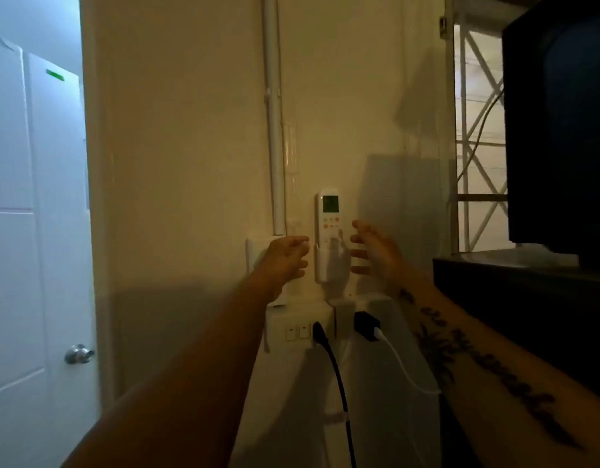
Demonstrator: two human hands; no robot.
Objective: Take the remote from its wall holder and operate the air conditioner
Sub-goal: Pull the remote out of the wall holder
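A white remote [330,214] with a small greenish screen and orange buttons stands upright in a white wall holder [328,265] on the cream wall. Its lower half is hidden inside the holder. My left hand [286,256] hovers just left of the holder, fingers curled loosely and holding nothing. On the other side, my right hand [372,251] has its fingers spread toward the remote without touching it. The air conditioner is out of view.
Below the holder sit wall sockets and switches [296,332] with a black plug and cable [329,352] and a black charger with a white cable [367,325]. A white conduit [275,130] runs up the wall. A door [32,231] is left; a dark television [558,130] stands on a dark cabinet [528,298] at right.
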